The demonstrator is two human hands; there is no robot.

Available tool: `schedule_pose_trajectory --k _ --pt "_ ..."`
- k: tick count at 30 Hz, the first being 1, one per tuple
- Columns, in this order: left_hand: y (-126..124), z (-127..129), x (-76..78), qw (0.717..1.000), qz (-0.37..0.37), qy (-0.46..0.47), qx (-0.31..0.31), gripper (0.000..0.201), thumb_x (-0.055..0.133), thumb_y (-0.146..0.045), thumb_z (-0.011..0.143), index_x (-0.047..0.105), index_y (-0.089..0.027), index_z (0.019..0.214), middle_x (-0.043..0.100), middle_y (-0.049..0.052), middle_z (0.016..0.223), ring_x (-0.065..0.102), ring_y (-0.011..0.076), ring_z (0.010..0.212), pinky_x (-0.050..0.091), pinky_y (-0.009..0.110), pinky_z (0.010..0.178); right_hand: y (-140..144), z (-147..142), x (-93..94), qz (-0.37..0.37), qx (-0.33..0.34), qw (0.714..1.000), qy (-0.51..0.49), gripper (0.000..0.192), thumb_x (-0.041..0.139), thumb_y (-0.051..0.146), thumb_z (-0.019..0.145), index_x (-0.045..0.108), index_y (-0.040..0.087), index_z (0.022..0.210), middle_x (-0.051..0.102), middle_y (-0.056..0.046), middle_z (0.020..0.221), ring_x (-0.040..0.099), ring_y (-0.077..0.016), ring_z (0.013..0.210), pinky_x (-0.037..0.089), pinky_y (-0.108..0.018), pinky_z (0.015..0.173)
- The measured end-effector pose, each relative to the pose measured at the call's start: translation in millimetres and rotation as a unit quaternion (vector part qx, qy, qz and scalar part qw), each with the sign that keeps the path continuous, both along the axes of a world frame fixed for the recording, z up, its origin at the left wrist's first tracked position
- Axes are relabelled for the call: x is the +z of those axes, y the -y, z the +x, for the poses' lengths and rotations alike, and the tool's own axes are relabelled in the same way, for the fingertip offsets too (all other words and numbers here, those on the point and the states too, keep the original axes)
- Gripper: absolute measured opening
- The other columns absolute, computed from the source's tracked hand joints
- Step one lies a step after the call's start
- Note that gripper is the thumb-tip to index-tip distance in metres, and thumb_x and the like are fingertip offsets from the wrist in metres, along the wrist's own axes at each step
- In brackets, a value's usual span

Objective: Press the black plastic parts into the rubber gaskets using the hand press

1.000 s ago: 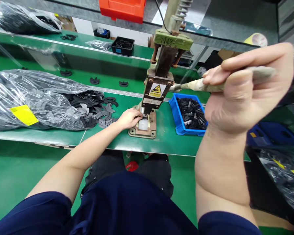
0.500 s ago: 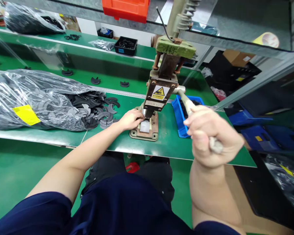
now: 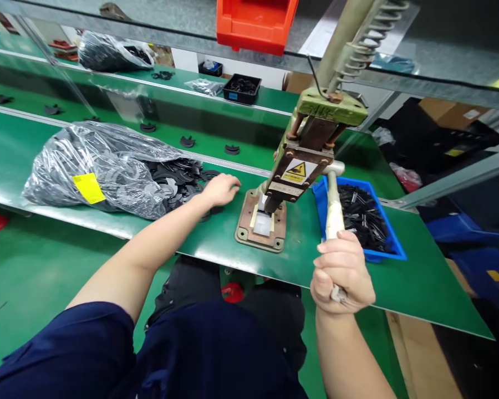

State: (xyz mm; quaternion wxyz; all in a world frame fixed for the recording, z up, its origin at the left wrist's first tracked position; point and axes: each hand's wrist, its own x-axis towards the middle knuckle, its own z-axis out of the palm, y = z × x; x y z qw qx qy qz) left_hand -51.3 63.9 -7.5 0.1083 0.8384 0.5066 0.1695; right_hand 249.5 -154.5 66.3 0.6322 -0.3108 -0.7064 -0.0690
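My right hand [image 3: 343, 274] is wrapped round the pale, wrapped lever handle [image 3: 335, 213] of a hand press [image 3: 301, 166], which bears a yellow warning label. The ram of the press is low over its base plate [image 3: 243, 234], where a translucent white block [image 3: 263, 223] sits with a small dark piece partly hidden at the ram tip. Left of the base, my left hand [image 3: 222, 190] hovers by a pile of black curved parts [image 3: 178, 180], fingers loosely bent and slightly apart, with nothing visible in them. These parts spill from a clear plastic bag [image 3: 62, 169] with a yellow label.
Right of the press stands a blue bin [image 3: 393, 235] of black pieces. Behind, several black curved parts [image 3: 187, 142] lie along a green strip, with a black tray [image 3: 242, 90] farther back. A metal shelf with an orange bin [image 3: 255, 25] hangs overhead.
My left hand has moved left, away from the press base towards the pile. My right hand still grips the lever, which now points more straight towards me. The view has shifted.
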Motion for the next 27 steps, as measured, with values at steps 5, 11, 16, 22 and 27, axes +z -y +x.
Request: schedule_pose_trajectory --k 5,11,16,22,27 --pt "-73.3 -58.3 10.4 0.975 -0.035 -0.198 0.093 0.05 0.057 -0.032 0.096 0.071 -0.011 0.14 0.07 0.023 0.143 0.055 0.0385 0.139 0.039 0.051 0.119 -0.2 -1.7 -4.2 0.008 -0.008 1.0 -0.014 0.02 0.068 0.034 0.084 0.059 0.03 0.066 0.064 0.005 0.061 0.07 -0.0219 0.068 0.06 -0.062 0.095" --pt "-110.6 -52.1 11.8 0.935 -0.122 -0.315 0.108 0.055 0.073 -0.045 0.086 0.076 -0.013 0.131 0.069 0.028 0.143 0.052 0.0478 0.142 0.025 0.071 0.121 0.9 -3.0 -3.7 0.005 -0.015 1.0 -0.012 0.019 0.067 0.033 0.085 0.059 0.033 0.068 0.064 0.005 0.062 0.069 -0.0222 0.068 0.061 -0.06 0.095" --pt "-124.2 -36.8 0.1 0.947 -0.177 -0.253 0.091 0.053 0.078 -0.044 0.084 0.077 -0.018 0.13 0.069 0.023 0.146 0.061 0.0462 0.137 0.035 0.065 0.12 1.7 -4.3 -3.5 0.002 -0.018 1.0 -0.014 0.02 0.066 0.032 0.086 0.059 0.033 0.068 0.063 0.005 0.063 0.069 -0.0227 0.069 0.061 -0.062 0.094" --pt "-107.4 -16.5 -9.9 0.964 -0.154 -0.215 0.019 0.048 0.071 -0.049 0.089 0.078 -0.022 0.128 0.08 0.013 0.128 0.073 0.0294 0.117 0.054 0.033 0.1 0.9 -3.9 -2.8 0.01 -0.017 1.0 -0.013 0.022 0.067 0.033 0.086 0.058 0.03 0.067 0.063 0.005 0.061 0.068 -0.0219 0.067 0.061 -0.062 0.091" --pt "-91.7 -7.4 -7.3 0.974 -0.162 -0.156 0.01 0.06 0.07 -0.058 0.09 0.075 -0.022 0.138 0.077 0.011 0.135 0.073 0.0268 0.119 0.054 0.029 0.099 0.7 -1.9 -2.7 0.002 -0.017 1.0 -0.004 0.021 0.067 0.034 0.085 0.057 0.031 0.067 0.064 0.006 0.061 0.07 -0.0212 0.069 0.061 -0.061 0.092"
